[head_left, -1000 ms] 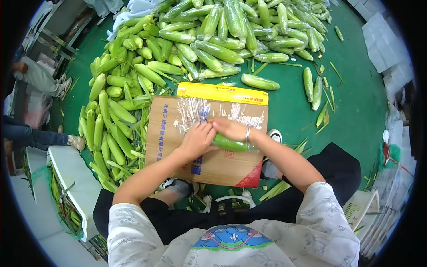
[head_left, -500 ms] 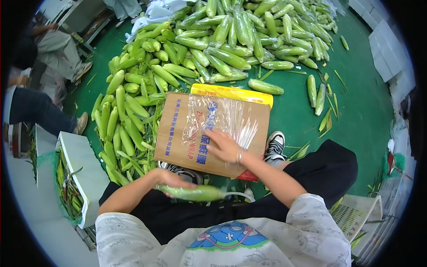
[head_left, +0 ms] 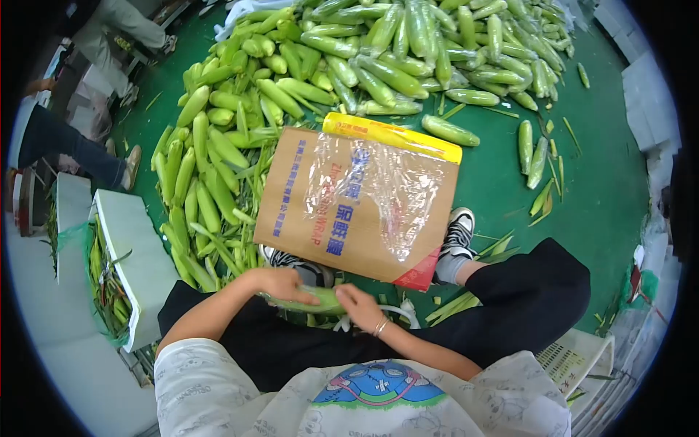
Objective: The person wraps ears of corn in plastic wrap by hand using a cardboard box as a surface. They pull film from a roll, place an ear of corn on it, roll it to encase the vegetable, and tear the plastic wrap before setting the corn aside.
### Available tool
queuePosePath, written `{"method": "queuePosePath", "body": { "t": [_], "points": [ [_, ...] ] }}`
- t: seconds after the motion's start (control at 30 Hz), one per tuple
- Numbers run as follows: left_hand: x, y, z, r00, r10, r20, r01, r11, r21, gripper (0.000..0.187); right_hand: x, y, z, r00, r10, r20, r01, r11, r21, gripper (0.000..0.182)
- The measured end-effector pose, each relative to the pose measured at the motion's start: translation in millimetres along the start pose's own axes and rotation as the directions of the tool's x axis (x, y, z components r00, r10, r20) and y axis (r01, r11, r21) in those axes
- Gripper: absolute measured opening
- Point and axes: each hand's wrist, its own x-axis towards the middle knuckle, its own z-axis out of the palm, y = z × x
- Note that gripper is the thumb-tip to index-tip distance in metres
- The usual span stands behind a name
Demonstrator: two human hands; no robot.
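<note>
Low in front of my lap, an ear of corn in clear film [head_left: 309, 300] lies between my two hands. My left hand [head_left: 284, 285] is closed round its left part. At its right end, my right hand [head_left: 360, 307] has its fingers closed on it. Beyond them a brown cardboard box [head_left: 295, 211] bears a crumpled sheet of clear film [head_left: 400, 204]. A yellow film-roll box [head_left: 393, 138] lies along its far edge. Unwrapped green corn [head_left: 211, 204] is heaped to the left, and film-wrapped corn [head_left: 393, 80] is piled beyond.
A white foam box [head_left: 138, 262] with husks is at the left. A white basket [head_left: 571, 357] sits at the lower right. Loose wrapped ears [head_left: 526, 146] and husk scraps lie on the green floor. Another person's leg [head_left: 73, 146] shows at the far left.
My right hand has come back from the cardboard box to the right end of the ear. The view has shifted a little, and the film on the box now shows uncovered.
</note>
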Motion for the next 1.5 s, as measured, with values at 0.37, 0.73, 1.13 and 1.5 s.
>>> {"method": "queuePosePath", "body": {
  "t": [0.37,0.73,1.13,1.5],
  "points": [
    [-31.0,-29.6,22.4,-0.111,-0.568,-0.815,-0.953,-0.171,0.249,0.030,102.1,-175.5,-40.4,0.991,-0.074,-0.112,0.133,0.437,0.889,0.035],
    [67.0,-21.5,-165.3,0.235,-0.351,-0.907,-0.954,-0.261,-0.146,0.043,195.4,-207.0,-66.0,0.984,0.106,0.140,-0.143,0.948,0.284,0.033],
    [105.0,-224.9,-421.3,-0.194,-0.643,-0.741,-0.283,0.760,-0.585,0.056,360.5,-240.8,-192.6,0.739,-0.673,-0.016,0.534,0.601,-0.595,0.040],
    [101.8,-233.9,-382.0,0.337,-0.635,-0.696,-0.558,0.460,-0.690,0.044,53.4,-128.2,-177.6,0.909,-0.067,-0.412,0.056,0.998,-0.041,0.020]
  ]
}}
